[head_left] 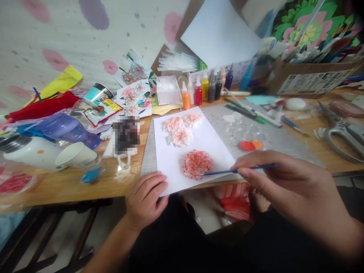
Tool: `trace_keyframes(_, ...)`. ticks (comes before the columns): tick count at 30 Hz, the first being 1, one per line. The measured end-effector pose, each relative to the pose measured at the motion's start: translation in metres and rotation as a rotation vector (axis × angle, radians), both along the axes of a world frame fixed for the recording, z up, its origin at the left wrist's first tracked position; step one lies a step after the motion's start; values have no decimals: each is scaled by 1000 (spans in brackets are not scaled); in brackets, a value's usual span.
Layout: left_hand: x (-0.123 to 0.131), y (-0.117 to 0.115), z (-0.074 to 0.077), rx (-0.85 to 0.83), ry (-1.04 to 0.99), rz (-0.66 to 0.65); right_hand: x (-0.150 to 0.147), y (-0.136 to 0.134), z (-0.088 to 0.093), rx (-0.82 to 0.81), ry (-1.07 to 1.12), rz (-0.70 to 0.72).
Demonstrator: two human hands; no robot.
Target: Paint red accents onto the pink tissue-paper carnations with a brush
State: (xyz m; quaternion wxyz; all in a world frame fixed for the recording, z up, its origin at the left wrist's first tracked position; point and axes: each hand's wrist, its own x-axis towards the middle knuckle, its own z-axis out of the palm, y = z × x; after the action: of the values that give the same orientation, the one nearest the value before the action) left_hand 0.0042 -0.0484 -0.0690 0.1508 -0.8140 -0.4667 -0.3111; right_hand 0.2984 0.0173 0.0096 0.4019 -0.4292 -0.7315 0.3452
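Observation:
In my right hand [281, 182] a thin blue paintbrush [227, 172] is pinched between thumb and fingers. Its tip touches the lower right side of a ruffled flower [197, 164] with red-orange edges. My left hand [149, 197] grips the lower left corner of a white sheet of paper [167, 170], fingers on top and thumb by the edge. Three paler pink-and-white ruffled flowers [182, 136] sit at the sheet's upper part. To the right, a clear palette [244, 131] has red paint [248, 145] and orange paint [257, 144] in its wells.
Paint bottles [198, 91] line the back beside a white box [168, 90]. A grey cutting mat [218, 113] lies under the sheet. Scissors [344, 134] and a cardboard box of brushes [315, 77] are at right. A paper cup [74, 154] lies at left near a white bottle [34, 151].

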Motion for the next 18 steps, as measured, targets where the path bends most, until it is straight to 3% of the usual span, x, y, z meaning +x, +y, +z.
trace_keyframes(6, 1, 0, 1, 3, 3, -6, -3, 2, 2, 256, -81, -11)
trace_keyframes(18, 1, 1, 1, 5, 3, -5, -3, 0, 6, 319, -133, 54)
